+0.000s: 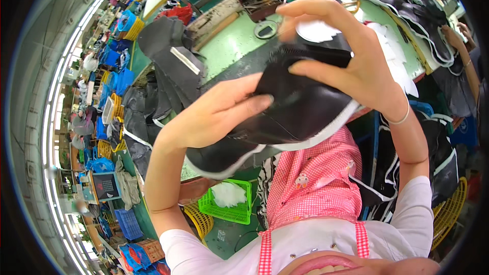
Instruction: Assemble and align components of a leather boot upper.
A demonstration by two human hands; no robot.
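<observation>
A black leather shoe upper [300, 107] with a pale lower edge is held up in front of my chest, above the bench edge. My left hand [219, 107] grips it from the left, thumb pressed on its dark face and the other fingers partly hidden. Over its right side, my right hand [351, 61] arches with the thumb against the upper. Its fingers are spread away from the thumb, and the fingertips are blurred. A white piece [318, 31] shows in the gap between them. Another black part with a pale edge [224, 158] hangs below my left hand.
Dark grey pieces [170, 56] are stacked on the green bench [229, 40] to the left. At the back sits a tool box [262, 0]. White pieces [389, 53] and black uppers [402, 5] lie to the right, near another person's hand [451, 35]. Below stands a green basket [249, 201].
</observation>
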